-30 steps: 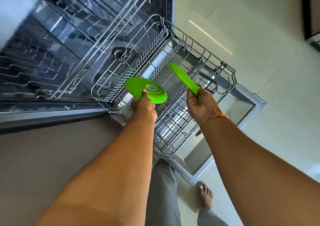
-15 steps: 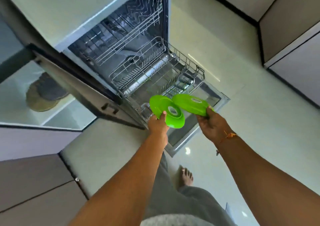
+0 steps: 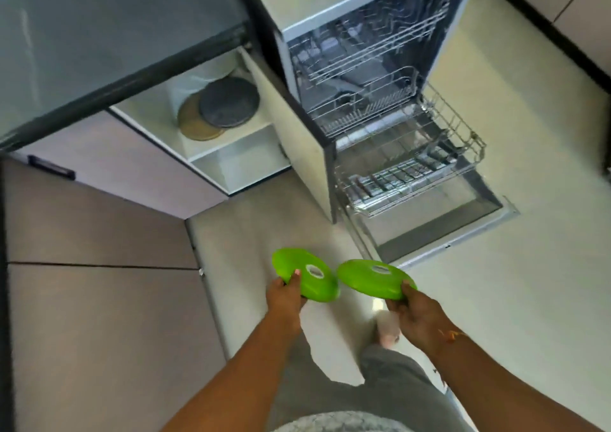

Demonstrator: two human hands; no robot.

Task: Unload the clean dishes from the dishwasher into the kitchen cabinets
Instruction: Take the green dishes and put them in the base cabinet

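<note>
The open cabinet's upper shelf [image 3: 244, 134] bears a dark disc [image 3: 228, 102] lying partly over a tan disc [image 3: 190, 126], while the pale floor [image 3: 496, 299] carries a bare foot [image 3: 388, 331] near the dishwasher's lowered door [image 3: 463, 223], above which the pulled-out rack [image 3: 410, 173] stands

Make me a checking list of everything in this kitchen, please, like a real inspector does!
Surface: pale floor below; grey countertop at the upper left.
Job's things: two green plates, the left plate and the right plate, rims close together; dishwasher open, door down, lower rack pulled out.
Clutter: dark round disc overlapping a tan one on an open cabinet shelf.
Grippers: left hand grips the left plate; right hand grips the right plate.
Cables: nothing seen.
Surroundings: closed cabinet fronts; the person's bare foot.
</note>
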